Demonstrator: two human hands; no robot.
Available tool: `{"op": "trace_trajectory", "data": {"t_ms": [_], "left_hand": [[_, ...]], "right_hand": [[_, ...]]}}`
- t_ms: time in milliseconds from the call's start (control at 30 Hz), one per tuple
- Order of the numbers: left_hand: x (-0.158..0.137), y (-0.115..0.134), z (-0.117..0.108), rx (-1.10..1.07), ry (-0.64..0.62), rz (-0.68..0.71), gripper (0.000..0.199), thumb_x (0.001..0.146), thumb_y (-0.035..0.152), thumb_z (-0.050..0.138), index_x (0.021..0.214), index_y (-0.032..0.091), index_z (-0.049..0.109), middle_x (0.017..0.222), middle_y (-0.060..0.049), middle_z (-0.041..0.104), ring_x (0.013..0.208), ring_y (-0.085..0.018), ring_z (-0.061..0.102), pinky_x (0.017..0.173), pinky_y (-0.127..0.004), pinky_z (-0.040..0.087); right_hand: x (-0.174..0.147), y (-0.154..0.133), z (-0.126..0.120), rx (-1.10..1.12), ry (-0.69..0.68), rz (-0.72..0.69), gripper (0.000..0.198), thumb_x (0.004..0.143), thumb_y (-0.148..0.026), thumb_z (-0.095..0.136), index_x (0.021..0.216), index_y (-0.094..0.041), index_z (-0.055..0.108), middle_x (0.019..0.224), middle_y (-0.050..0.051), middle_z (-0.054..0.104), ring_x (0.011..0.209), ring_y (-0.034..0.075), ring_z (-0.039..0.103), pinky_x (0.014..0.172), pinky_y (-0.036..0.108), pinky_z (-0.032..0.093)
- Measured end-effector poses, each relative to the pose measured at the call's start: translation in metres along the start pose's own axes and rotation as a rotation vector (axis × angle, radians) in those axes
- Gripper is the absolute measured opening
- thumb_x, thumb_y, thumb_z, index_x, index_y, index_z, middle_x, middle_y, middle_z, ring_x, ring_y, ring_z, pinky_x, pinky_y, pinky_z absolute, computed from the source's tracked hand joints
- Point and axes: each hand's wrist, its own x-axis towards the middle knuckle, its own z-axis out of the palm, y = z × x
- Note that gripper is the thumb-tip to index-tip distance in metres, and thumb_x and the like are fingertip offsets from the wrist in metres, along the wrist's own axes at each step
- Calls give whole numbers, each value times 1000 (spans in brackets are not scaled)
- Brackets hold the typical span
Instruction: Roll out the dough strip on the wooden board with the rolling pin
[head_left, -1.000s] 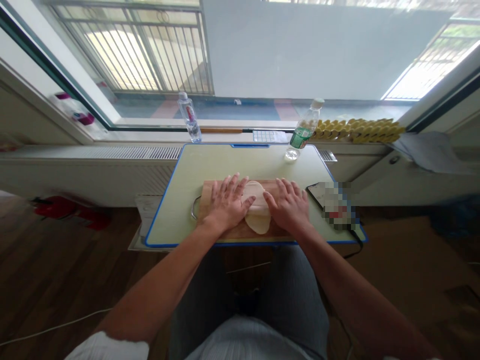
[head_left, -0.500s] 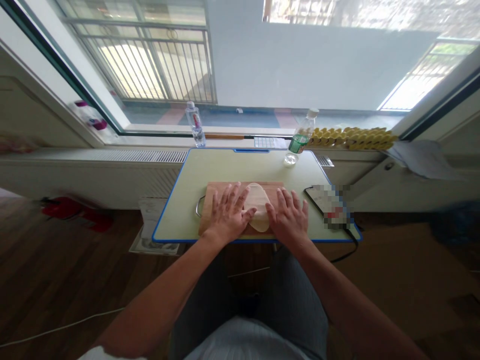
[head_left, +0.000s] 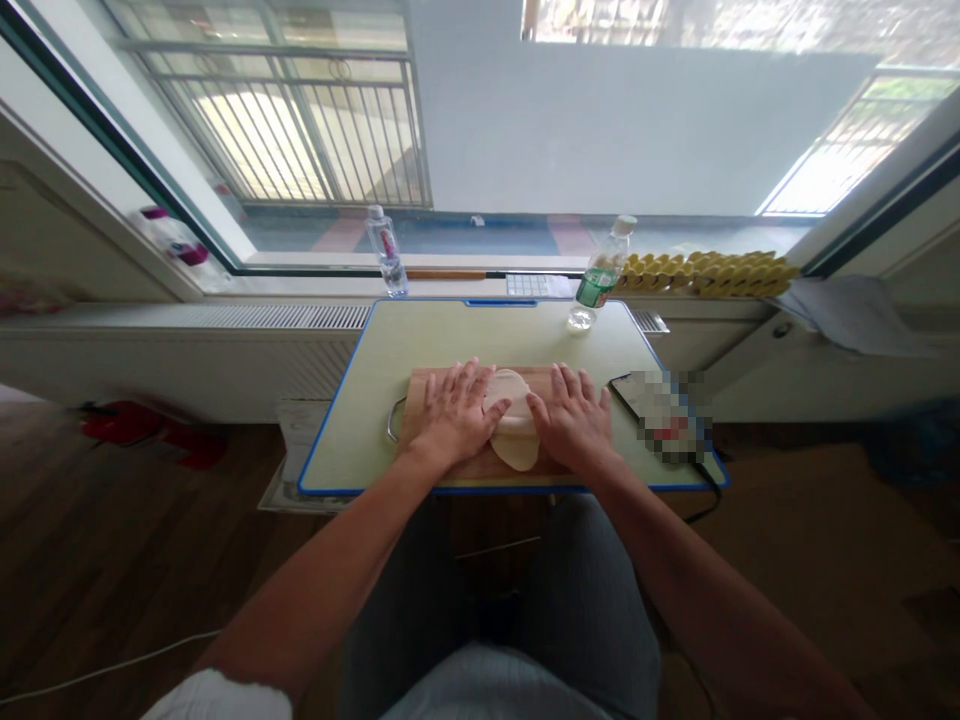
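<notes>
A flat oval of pale dough (head_left: 514, 448) lies on a wooden cutting board (head_left: 480, 466) on a small blue-edged table (head_left: 420, 340). My left hand (head_left: 454, 412) lies flat on the board at the dough's left side, fingers spread. My right hand (head_left: 574, 420) lies flat at its right side, fingers also spread. A pale bar like a rolling pin (head_left: 514, 425) crosses the dough between my palms; its ends are hidden under the hands. The fingers of neither hand curl around anything.
A phone (head_left: 660, 408) with a cable lies on the table's right side. One plastic bottle (head_left: 598, 282) stands at the table's back right, another bottle (head_left: 386, 250) on the windowsill. Yellow egg trays (head_left: 705, 272) line the sill. My knees sit under the table.
Both hands slid a little toward me over the dough, then forward again. The view shifted slightly; the dough and board stayed in place.
</notes>
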Motion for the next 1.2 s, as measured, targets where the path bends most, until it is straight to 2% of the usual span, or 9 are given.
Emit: {"op": "trace_trajectory", "data": {"t_ms": [167, 333, 433, 567, 767, 1000, 1200], "left_hand": [[30, -4, -5, -35, -122, -35, 80, 108, 73, 25, 174, 30, 36, 183, -10, 27, 169, -36, 26, 135, -69, 17], [56, -9, -7, -52, -185, -57, 83, 106, 76, 23, 174, 30, 34, 185, -9, 23, 170, -36, 21, 135, -70, 13], [66, -10, -7, -48, -156, -61, 82, 107, 73, 24, 174, 27, 35, 184, -11, 25, 170, -36, 22, 135, -70, 15], [76, -11, -7, -29, -64, -64, 74, 109, 66, 30, 171, 26, 40, 179, -14, 36, 166, -33, 32, 134, -67, 21], [79, -11, -5, -30, -20, -50, 68, 111, 60, 33, 166, 23, 47, 175, -15, 44, 161, -32, 39, 133, -65, 26], [67, -12, -1, -39, -30, -11, 70, 111, 63, 31, 163, 22, 52, 174, -17, 45, 160, -35, 41, 130, -67, 29], [59, -11, 0, -38, -46, -20, 69, 111, 65, 29, 162, 26, 54, 174, -13, 46, 161, -34, 40, 132, -65, 28]], "right_hand": [[29, 2, -3, 49, -88, 37, 80, 111, -62, 28, 175, -14, 30, 181, 13, 29, 167, 37, 24, 133, 65, 20], [56, 2, -5, 122, -160, 82, 85, 108, -65, 30, 175, -13, 30, 181, 16, 29, 167, 40, 22, 132, 68, 19], [68, 2, -4, 154, -161, 100, 83, 108, -62, 31, 174, -12, 33, 180, 17, 30, 166, 41, 23, 132, 69, 19], [79, 3, -1, 176, -111, 86, 78, 108, -57, 33, 170, -11, 39, 177, 18, 36, 164, 40, 27, 131, 67, 23], [79, 5, 3, 141, -18, 41, 68, 109, -52, 37, 161, -10, 51, 168, 20, 51, 156, 35, 41, 128, 58, 32], [68, 6, 4, 131, -11, 24, 69, 109, -56, 42, 159, -11, 55, 163, 18, 57, 154, 35, 44, 127, 55, 34], [57, 5, 0, 118, -44, 19, 76, 108, -66, 43, 160, -12, 54, 165, 18, 55, 155, 35, 43, 127, 54, 32]]}}
